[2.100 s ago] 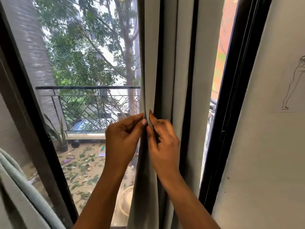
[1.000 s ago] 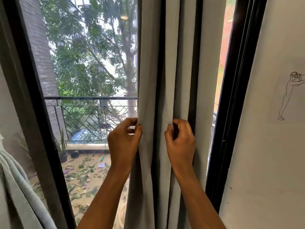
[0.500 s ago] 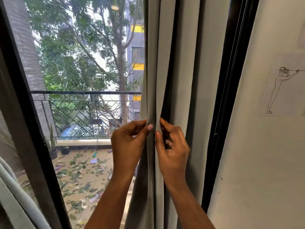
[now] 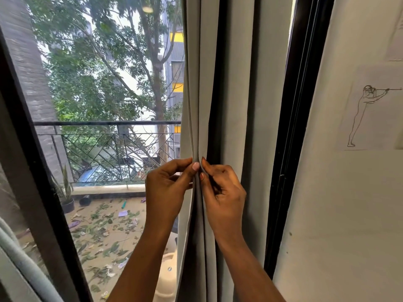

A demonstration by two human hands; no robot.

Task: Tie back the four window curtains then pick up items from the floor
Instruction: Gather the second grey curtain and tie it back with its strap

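Observation:
A grey curtain (image 4: pixel 235 83) hangs in vertical folds against the right side of the window. My left hand (image 4: pixel 168 188) pinches the curtain's left edge between thumb and forefinger at mid height. My right hand (image 4: pixel 222 192) pinches the neighbouring fold right beside it, fingertips almost touching the left hand's. The folds are gathered together between the two hands. A second, pale green-grey curtain (image 4: pixel 19 258) shows at the lower left corner, bunched up.
A black window frame (image 4: pixel 290 127) runs down just right of the curtain, another black frame bar (image 4: pixel 32 171) at the left. A white wall (image 4: pixel 340 214) with a line drawing (image 4: pixel 368 116) lies to the right. Outside are a balcony railing (image 4: pixel 109 149), a potted plant (image 4: pixel 65 192) and scattered leaves.
My hands, spread apart on separate folds a second ago, have come together and pinch adjacent folds at one spot. The view has shifted slightly.

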